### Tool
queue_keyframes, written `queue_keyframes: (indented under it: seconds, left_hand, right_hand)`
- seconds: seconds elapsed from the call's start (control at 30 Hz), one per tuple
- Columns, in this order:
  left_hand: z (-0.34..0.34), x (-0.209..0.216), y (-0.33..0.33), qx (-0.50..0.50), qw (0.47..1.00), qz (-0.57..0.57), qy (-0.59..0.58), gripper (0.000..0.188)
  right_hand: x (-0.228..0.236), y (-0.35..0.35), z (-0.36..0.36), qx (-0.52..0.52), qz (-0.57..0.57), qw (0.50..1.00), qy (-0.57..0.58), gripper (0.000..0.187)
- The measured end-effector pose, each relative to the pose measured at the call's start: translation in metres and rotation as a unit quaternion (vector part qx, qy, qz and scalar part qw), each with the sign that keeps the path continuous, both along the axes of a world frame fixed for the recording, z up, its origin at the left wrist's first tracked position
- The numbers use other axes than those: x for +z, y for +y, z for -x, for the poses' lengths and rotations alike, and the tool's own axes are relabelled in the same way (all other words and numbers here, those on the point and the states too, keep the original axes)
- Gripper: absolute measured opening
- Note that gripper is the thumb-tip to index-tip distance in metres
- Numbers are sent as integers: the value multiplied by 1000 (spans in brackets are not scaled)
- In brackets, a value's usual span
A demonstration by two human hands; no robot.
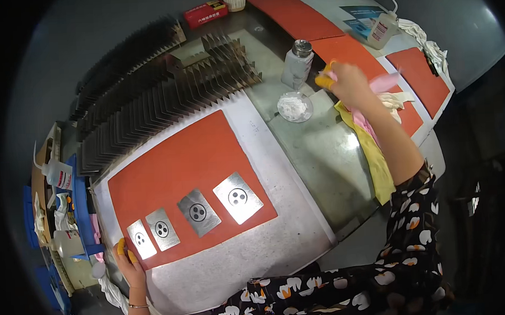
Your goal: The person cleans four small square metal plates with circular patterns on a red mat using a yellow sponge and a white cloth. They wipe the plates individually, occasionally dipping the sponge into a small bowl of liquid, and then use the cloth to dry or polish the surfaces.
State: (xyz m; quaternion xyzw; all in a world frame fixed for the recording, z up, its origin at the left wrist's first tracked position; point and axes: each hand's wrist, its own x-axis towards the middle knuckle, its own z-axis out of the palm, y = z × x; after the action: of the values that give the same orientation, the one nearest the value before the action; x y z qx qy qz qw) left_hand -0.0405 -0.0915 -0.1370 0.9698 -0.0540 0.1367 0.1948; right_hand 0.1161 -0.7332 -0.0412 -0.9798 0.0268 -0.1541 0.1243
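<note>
My right hand (348, 86), with yellow finger covers, is closed and raised over the glass tabletop, somewhat smeared by motion. A pink cloth (385, 83) shows at its fingertips and trails behind the wrist. A yellow cloth (374, 163) lies under that forearm, beside a crumpled cream cloth (395, 101). My left hand (130, 266), also with yellow finger covers, rests at the near left corner of the red mat (179, 160), fingers apart and holding nothing. Close to it, thin silver metal plates (198, 212) stand in a row on the mat, each with a black ring mark around dots.
Dark racks of upright thin plates (165, 94) fill the far left. A pump bottle (297, 64) and a dish of white powder (295, 107) stand near my right hand. Squeeze bottles (383, 31) sit at the far right and left. A red box (205, 13) lies at the back.
</note>
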Motion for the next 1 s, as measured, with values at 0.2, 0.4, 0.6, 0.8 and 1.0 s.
queue_keyframes:
  seconds: [0.2,0.4,0.6,0.8,1.0]
  left_hand:
    - [-9,2,-10,-24,1000,-8,-14,32]
    - [7,3,-3,21,999,-6,-24,33]
    - [-13,14,-23,12,998,-21,-52,32]
    - [-2,12,-15,18,997,-25,-76,29]
    - [-2,6,-14,25,997,-12,-73,29]
  right_hand:
    - [-78,-12,3,-6,-178,984,22,21]
    - [-95,9,-13,40,-53,998,-24,22]
    - [-95,-15,-5,101,-36,994,-24,13]
    - [-63,31,16,68,-108,991,-31,17]
    - [-7,209,78,288,-262,910,143,23]
